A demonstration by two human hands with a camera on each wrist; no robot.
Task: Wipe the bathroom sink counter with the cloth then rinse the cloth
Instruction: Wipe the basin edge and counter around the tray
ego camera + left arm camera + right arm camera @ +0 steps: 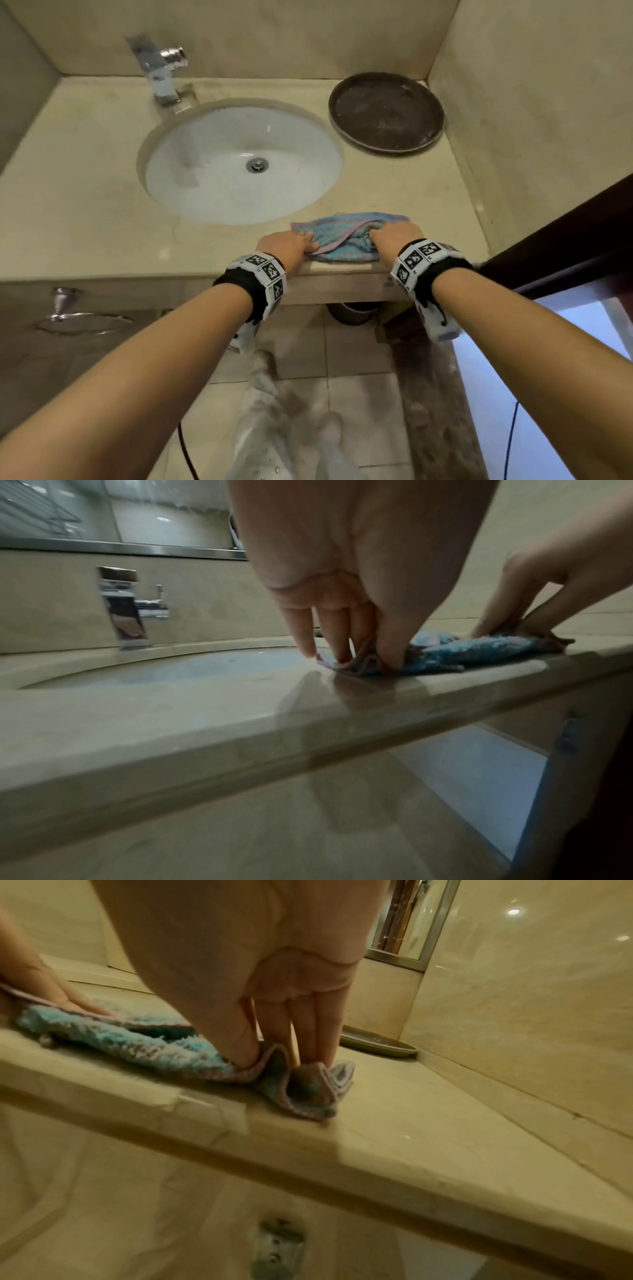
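Note:
A blue and pink striped cloth (346,236) lies bunched on the beige counter (85,219), near its front edge and just right of the white sink bowl (239,164). My left hand (291,245) pinches the cloth's left end (363,664) between thumb and fingers. At the other end my right hand (390,240) pinches a fold of the cloth (308,1093). Both pairs of fingertips press down to the counter. The chrome faucet (161,75) stands at the back left of the sink, and no water is seen running.
A round dark tray (387,113) sits on the counter at the back right, by the wall. Beige walls close in the counter on the left, back and right. A dark door frame (565,240) stands to the right. A chrome ring holder (68,315) hangs below the counter front.

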